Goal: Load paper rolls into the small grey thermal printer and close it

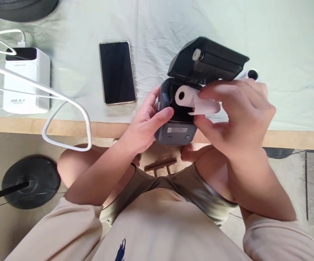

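A small dark grey receipt printer (162, 134) is held over the table's front edge, its black lid (213, 59) swung up. My left hand (148, 125) grips its left side, thumb across the front rim. My right hand (235, 108) pinches a white paper roll (185, 95) at the mouth of the printer's bay, with a short loose end of paper hanging to the right. The roll's dark core faces left. Whether the roll touches the bay floor I cannot tell. Behind my right hand, a second white roll (251, 74) with a dark core shows in part.
A phone (118, 72) with a dark screen lies left of the printer on the pale tablecloth (157, 21). Farther left stands a white power bank (26, 87) with a looped white cable (88, 127) hanging past the edge. A round black base (31, 181) rests on the floor.
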Available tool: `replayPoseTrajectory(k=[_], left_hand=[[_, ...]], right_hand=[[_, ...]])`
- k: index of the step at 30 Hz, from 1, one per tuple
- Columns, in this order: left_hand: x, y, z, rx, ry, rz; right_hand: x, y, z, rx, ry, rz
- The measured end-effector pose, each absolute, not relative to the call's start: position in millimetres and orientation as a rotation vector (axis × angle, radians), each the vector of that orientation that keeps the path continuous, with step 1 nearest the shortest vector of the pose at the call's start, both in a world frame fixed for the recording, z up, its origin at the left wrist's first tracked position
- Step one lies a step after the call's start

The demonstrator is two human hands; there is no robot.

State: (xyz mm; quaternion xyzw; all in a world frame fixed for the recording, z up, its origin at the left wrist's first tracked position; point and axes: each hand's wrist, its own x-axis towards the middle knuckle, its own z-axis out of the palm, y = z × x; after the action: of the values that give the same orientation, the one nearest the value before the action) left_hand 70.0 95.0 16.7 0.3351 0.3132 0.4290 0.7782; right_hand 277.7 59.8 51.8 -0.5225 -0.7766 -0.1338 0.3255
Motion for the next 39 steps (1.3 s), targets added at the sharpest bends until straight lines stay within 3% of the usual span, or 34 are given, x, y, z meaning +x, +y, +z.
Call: replayPoseTrajectory(k=[16,23,29,34,39], left_hand=[[66.2,98.5,23.3,0.638,0.647,0.923],[63.0,95.8,18.9,0.772,0.755,0.895],[60.5,96.1,14.6,0.809,0.754,0.874],[59.7,93.1,12.7,0.805,0.729,0.903],[56.6,91.3,8.9,0.788,0.696,0.904]], right_hand=[[278.4,63.3,38.0,-1.045,-2.142,-0.114],[279.9,71.0,32.4,-1.248,-1.549,0.132],[295.3,91.7,7.6,-1.297,-1.476,0.598],[300.0,99.2,-6.6,-1.236,-1.355,0.479],[283.0,85.3,2.2,-1.218,-1.489,0.981]])
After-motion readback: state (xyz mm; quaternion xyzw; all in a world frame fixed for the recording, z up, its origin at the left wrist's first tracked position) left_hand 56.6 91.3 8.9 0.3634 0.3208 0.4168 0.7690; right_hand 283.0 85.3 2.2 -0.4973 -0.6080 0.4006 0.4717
